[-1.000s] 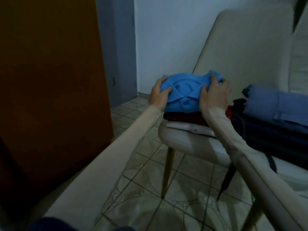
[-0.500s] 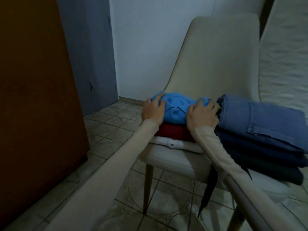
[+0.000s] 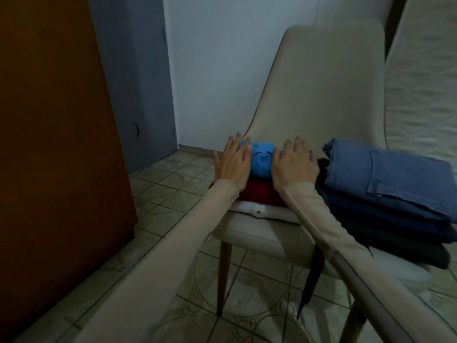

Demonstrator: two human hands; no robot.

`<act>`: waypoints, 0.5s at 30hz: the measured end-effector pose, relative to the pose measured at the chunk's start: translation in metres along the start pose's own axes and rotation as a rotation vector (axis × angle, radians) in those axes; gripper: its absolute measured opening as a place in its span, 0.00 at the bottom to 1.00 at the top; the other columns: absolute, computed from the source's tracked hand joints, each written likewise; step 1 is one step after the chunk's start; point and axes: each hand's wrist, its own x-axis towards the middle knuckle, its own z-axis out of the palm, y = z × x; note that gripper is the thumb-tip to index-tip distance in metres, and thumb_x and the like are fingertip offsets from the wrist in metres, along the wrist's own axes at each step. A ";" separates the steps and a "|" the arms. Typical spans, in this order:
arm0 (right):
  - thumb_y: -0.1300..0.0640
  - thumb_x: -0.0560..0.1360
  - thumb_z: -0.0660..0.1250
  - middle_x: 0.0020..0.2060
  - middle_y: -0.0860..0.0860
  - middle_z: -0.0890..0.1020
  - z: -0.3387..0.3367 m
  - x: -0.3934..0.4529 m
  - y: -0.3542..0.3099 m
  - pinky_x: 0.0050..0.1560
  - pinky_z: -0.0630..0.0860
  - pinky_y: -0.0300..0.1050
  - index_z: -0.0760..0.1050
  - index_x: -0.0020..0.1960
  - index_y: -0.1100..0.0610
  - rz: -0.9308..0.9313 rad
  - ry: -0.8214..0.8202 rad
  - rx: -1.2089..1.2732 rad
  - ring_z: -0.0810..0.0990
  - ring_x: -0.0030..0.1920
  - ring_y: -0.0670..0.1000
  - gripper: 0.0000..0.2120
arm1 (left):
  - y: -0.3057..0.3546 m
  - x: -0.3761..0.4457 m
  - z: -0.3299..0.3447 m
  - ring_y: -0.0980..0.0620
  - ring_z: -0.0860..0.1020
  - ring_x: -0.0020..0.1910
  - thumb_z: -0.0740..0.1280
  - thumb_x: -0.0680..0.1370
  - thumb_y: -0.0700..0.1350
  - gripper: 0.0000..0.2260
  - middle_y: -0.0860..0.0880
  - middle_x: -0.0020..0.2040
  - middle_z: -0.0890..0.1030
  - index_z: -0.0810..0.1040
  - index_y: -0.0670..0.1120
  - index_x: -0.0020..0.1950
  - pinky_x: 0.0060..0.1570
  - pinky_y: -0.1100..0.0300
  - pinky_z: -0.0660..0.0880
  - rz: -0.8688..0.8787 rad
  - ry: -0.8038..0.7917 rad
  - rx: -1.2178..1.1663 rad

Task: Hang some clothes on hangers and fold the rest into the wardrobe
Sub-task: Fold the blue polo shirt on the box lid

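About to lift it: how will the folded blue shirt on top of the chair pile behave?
Probably floppy: the blue shirt is soft folded cloth and may unfold unless supported from both sides. Likely light. It may slide off the red garment beneath.

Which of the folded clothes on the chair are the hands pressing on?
The bright blue shirt, topmost of the left pile, above a red and a white garment; the jeans pile beside it goes untouched.

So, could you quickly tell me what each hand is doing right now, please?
Left hand: open, fingers straight, pressing flat on the blue shirt.
Right hand: open, fingers spread, resting flat on the same shirt.
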 end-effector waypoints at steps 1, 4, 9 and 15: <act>0.52 0.82 0.46 0.71 0.58 0.63 0.000 0.000 -0.002 0.72 0.53 0.54 0.63 0.70 0.62 -0.015 -0.022 -0.007 0.59 0.72 0.55 0.22 | 0.000 -0.001 0.000 0.55 0.46 0.76 0.43 0.84 0.50 0.21 0.52 0.78 0.51 0.56 0.50 0.77 0.73 0.47 0.39 0.022 -0.006 -0.015; 0.53 0.82 0.46 0.65 0.57 0.70 0.006 0.000 -0.004 0.70 0.54 0.58 0.64 0.69 0.60 -0.064 -0.085 -0.099 0.66 0.67 0.56 0.20 | -0.002 -0.006 0.000 0.53 0.51 0.76 0.45 0.84 0.50 0.21 0.50 0.77 0.56 0.57 0.48 0.76 0.74 0.53 0.44 0.056 -0.035 -0.081; 0.55 0.81 0.47 0.65 0.56 0.71 0.009 -0.004 -0.003 0.69 0.58 0.59 0.62 0.70 0.59 -0.059 -0.098 -0.099 0.69 0.65 0.57 0.20 | -0.010 -0.009 -0.004 0.53 0.52 0.76 0.45 0.84 0.50 0.21 0.50 0.77 0.57 0.56 0.48 0.77 0.74 0.55 0.47 0.091 -0.092 -0.074; 0.54 0.82 0.49 0.70 0.57 0.68 -0.001 -0.013 -0.016 0.71 0.55 0.50 0.62 0.72 0.62 -0.168 0.096 0.097 0.64 0.71 0.54 0.21 | -0.020 -0.009 -0.015 0.51 0.58 0.75 0.52 0.83 0.45 0.19 0.48 0.75 0.62 0.61 0.45 0.75 0.73 0.55 0.50 0.191 0.010 -0.102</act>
